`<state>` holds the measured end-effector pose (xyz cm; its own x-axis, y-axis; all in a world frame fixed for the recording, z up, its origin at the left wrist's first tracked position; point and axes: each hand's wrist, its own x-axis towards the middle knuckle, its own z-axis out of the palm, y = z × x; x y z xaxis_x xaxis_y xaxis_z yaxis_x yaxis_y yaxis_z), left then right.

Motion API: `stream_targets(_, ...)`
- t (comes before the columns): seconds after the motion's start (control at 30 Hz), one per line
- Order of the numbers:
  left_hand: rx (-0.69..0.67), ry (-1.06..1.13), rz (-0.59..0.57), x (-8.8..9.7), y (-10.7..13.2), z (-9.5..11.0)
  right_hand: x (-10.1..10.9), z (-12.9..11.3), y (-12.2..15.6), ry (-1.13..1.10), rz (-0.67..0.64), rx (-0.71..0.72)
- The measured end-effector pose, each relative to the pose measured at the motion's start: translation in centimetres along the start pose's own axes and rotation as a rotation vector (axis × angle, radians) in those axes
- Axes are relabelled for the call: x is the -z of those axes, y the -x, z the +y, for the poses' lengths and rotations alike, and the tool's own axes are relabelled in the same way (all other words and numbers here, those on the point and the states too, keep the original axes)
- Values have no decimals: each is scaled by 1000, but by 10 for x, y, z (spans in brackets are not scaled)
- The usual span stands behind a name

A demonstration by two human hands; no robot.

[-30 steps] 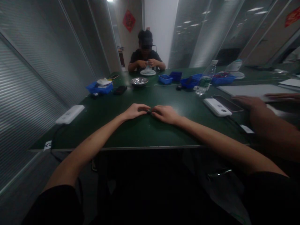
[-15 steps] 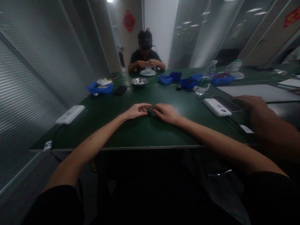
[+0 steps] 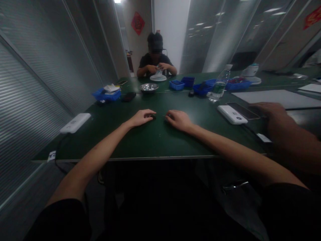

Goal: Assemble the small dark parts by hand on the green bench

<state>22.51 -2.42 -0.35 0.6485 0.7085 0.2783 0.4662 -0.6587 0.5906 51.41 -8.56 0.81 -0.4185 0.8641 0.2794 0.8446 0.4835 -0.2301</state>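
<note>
Hands lie palm-down and apart on the dark green table [image 3: 155, 140], a bare strip of tabletop between them. The left hand [image 3: 142, 118] has its fingers curled in, and their tips close on a small dark part [image 3: 152, 116] that sits on the table just ahead of the knuckles. The right hand [image 3: 179, 119] is half-curled too, with a thin pale sliver at its fingertips; it is too small and dim to tell whether the hand pinches it or only touches it. To the right, a co-worker's hand [image 3: 270, 109] rests flat beside a dark phone [image 3: 244, 110] and a white power bank [image 3: 232, 114], which lie side by side. Another white power bank [image 3: 75, 122] sits near the table's left edge with a cable running off it. Farther back stand a metal bowl [image 3: 149, 87], several blue trays [image 3: 177, 84] and a clear water bottle [image 3: 220, 85]. At the far end a seated person [image 3: 155, 62] holds something over a round white grille [image 3: 157, 78].
</note>
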Motion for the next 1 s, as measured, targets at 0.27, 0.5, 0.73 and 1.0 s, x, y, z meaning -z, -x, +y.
stream_targets(0.27, 1, -270, 30, 22, 5, -23, 1, 0, 0, -17, -19, 4)
stream_targets(0.5, 612, -608, 246, 76, 39, -77, 0, 2, 0, -1, -8, 24)
stream_targets(0.73, 940, -722, 358, 101, 65, -106, -3, 3, 0, -6, -2, 38)
stream_targets(1.0, 919, -733, 369, 103, 65, -112, 1, 1, 0, 2, -31, 20)
